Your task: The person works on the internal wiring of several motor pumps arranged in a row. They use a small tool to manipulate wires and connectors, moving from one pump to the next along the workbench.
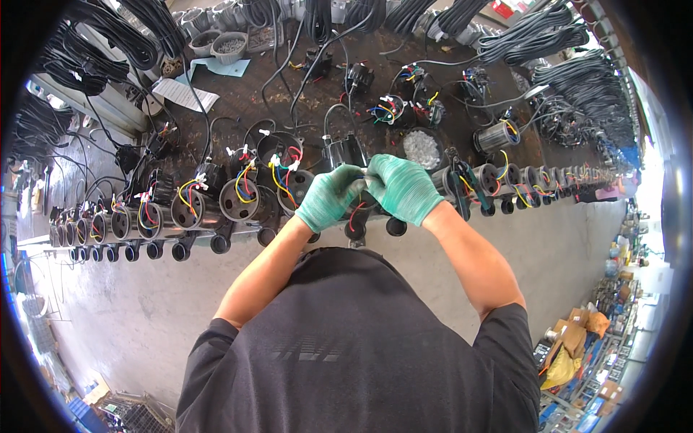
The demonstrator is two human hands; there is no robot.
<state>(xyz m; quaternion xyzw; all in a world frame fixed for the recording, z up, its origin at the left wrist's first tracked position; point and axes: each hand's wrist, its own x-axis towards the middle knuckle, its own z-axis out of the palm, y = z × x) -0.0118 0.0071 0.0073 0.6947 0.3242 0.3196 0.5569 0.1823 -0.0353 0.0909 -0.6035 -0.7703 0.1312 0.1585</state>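
Green work gloves cover both my hands, which meet at the near edge of the bench. My left hand (332, 196) and my right hand (406, 189) are closed, fingertips pinched together around thin wires, with a small whitish bit showing between them. Below the fingers hangs a red wire (356, 210). Just behind the hands stands a black cylindrical motor housing (343, 151) with a grey cable rising from its top. My gloves hide most of the wire ends. To the left is an open round housing (296, 189) with coloured wires and white connectors.
A long row of similar housings (189, 208) lines the bench edge on both sides. Beyond my right hand sits a bowl of small clear-white pieces (421, 149). Loose wired parts (390, 108), paper sheets (185, 94) and coiled black cables (577, 86) lie farther back.
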